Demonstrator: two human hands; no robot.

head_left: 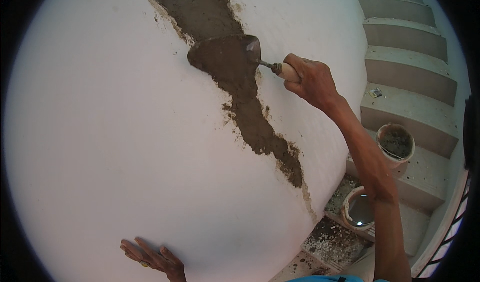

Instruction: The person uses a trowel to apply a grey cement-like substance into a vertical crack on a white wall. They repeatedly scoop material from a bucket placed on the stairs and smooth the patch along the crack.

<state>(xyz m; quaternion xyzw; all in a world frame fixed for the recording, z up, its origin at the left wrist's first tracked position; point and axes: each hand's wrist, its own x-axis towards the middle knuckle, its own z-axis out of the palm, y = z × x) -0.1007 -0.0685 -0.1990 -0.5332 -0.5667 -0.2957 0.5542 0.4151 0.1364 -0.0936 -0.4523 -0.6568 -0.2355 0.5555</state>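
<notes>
My right hand (312, 81) is closed round the wooden handle of a trowel (225, 54). The trowel's broad blade lies against a band of wet grey-brown mortar (242, 104) that runs slantwise down the white wall (125, 132). Ragged edges and smears border the band, which narrows toward its lower right end. At the lower left, my left hand (155, 261) rests on the wall with its fingers stretched out and a ring on one of them. It holds nothing.
Stairs (410, 62) climb along the right side. On them stand a bucket of mortar (395, 143) and, lower down, a bucket of water (359, 209), partly behind my forearm. A small packet (375, 92) lies on a step. Debris (335, 242) covers the lower steps.
</notes>
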